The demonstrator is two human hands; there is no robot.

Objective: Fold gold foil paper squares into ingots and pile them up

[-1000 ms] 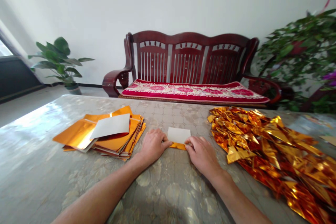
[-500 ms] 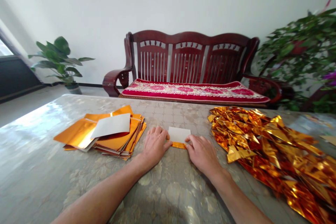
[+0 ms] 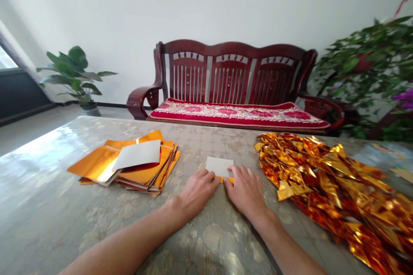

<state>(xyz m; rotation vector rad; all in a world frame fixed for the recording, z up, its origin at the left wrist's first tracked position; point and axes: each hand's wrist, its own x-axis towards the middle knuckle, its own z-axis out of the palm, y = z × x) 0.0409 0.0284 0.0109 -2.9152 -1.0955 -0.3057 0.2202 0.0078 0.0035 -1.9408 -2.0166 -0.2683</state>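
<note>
A small sheet of gold foil paper (image 3: 219, 165) lies on the table in front of me, its white back facing up. Its near edge is folded over, leaving a narrow gold strip. My left hand (image 3: 198, 191) presses its closed fingers along this strip from the left. On the right end, my right hand (image 3: 247, 187) grips the paper between thumb and forefinger. To the left is a loose stack of gold foil paper (image 3: 145, 176), with one sheet (image 3: 138, 154) on top showing white. A big heap of folded gold foil pieces (image 3: 325, 184) spreads at the right.
The table (image 3: 106, 223) has a glossy patterned cover. Behind it stands a dark red wooden bench (image 3: 229, 73) with a floral red cushion (image 3: 238, 114). Potted plants (image 3: 75, 73) flank the bench. Clear plastic (image 3: 377, 154) lies at the table's far right.
My left hand has moved right along the folded edge, from the left corner toward the middle. My right hand stays at the right end, slightly shifted.
</note>
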